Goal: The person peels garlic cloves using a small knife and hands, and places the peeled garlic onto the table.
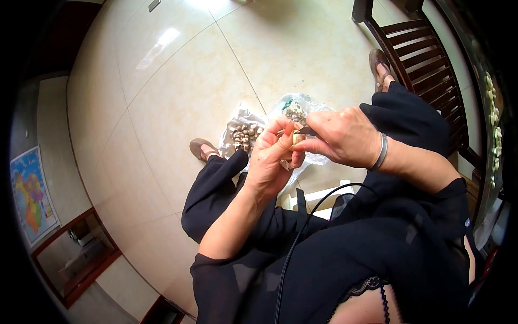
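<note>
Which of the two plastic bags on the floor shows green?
The right bag, partly behind the right hand; the left bag, holding brown lumps, shows no green.

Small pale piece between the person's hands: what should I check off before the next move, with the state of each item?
1. Left hand holds the pale piece: ok.
2. Right hand holds the dark blade: ok.
3. Fingers clear of the edge: cannot tell, they crowd it.
4. Brown lumps lie on the left plastic bag: ok.
5. Right bag's contents fully visible: not ok, hands partly cover them.
</note>
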A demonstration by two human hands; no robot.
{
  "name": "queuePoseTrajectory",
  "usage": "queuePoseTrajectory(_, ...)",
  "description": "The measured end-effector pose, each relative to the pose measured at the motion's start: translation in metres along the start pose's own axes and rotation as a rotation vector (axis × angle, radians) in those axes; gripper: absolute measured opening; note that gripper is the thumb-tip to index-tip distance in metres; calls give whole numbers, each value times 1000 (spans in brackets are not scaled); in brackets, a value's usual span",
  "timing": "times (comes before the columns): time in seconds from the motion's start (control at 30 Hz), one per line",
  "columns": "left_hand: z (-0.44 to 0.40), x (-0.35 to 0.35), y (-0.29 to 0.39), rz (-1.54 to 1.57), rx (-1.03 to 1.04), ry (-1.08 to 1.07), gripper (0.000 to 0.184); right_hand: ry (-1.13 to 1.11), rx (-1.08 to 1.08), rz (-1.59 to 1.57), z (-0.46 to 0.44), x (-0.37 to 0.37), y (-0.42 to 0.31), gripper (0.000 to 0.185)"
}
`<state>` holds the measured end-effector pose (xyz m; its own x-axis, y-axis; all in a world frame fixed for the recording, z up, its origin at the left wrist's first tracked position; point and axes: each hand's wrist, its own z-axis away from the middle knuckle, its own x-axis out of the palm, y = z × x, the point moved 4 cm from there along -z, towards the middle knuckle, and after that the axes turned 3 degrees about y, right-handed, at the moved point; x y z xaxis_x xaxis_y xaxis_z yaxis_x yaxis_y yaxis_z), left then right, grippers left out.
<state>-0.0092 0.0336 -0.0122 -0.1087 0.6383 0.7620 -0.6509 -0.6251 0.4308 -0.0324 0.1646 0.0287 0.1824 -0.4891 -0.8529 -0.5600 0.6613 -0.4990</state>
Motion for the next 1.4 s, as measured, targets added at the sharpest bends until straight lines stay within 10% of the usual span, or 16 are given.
queuePoseTrajectory(1.4,5,5,3,-47,7,137,17,107,-212,119,1,-7,-13,30)
